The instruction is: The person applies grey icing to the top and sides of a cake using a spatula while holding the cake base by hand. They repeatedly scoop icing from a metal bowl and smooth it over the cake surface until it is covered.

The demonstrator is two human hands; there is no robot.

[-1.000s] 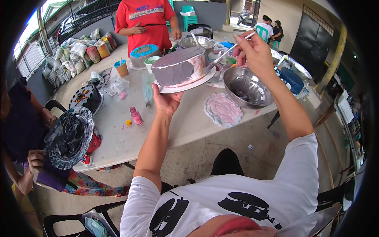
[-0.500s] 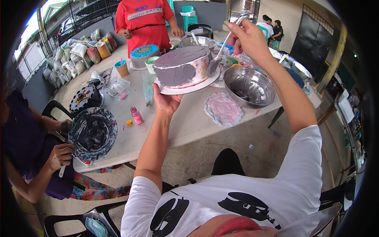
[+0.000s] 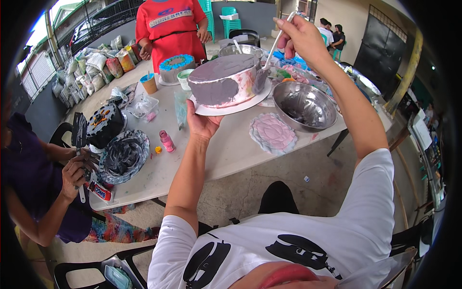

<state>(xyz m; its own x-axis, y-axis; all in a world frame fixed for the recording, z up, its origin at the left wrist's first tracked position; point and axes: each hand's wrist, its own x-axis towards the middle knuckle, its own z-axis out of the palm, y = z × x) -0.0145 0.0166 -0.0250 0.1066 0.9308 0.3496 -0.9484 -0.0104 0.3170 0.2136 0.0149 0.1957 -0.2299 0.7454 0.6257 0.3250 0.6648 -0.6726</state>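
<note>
So on the far left, a co-worker in purple (image 3: 31, 183) has a black-smeared spatula (image 3: 79, 130) in hand, with a mottled bowl (image 3: 124, 153) of dark stuff by the near left corner of the table (image 3: 211, 159). A black cake with orange blobs (image 3: 103, 123) sits along the left edge, then a clear tub (image 3: 143, 107) farther in. Pink bottle (image 3: 166, 141) and yellow cap (image 3: 158, 150) are closer to the near edge, and a blue-topped cake (image 3: 176, 67) is toward the far edge. The left hand (image 3: 205, 124) is palm up under a white board (image 3: 236, 107), thumb at the rim; its other fingers are mostly hidden, so can't tell how spread they are. The half-grey cake (image 3: 221, 79) is on that board, raised above the table. Its right side touches the blade of a second spatula (image 3: 275, 46), handle pinched near the top between the right hand's (image 3: 303, 39) thumb and forefinger, other fingers curled in. Pink scalloped mat (image 3: 273, 133) and steel bowl (image 3: 304, 108) sit along the near edge.
</note>
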